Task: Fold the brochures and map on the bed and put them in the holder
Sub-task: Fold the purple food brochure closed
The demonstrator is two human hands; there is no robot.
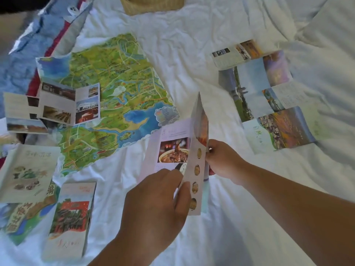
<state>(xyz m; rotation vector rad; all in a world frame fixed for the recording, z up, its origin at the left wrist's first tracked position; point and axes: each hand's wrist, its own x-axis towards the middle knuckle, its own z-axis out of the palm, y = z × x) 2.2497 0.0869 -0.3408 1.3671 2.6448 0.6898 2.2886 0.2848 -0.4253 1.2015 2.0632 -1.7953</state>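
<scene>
One wide-angle camera, worn on the head, looks forward and steeply down onto the bed (211,54), close above the left hand (153,204) and right hand (224,162); the woven holder (151,4) is cut off at the frame's top edge.

A rumpled white sheet (192,54) is spreading across most of the view. At the upper right a plump white pillow (330,29) is lying on it. At the upper left a pale blue quilt (23,60) is bunching beside the sheet, a red stripe (54,39) running along its edge. A small white object (73,10) with dark dots is resting there, too blurred to identify.
</scene>
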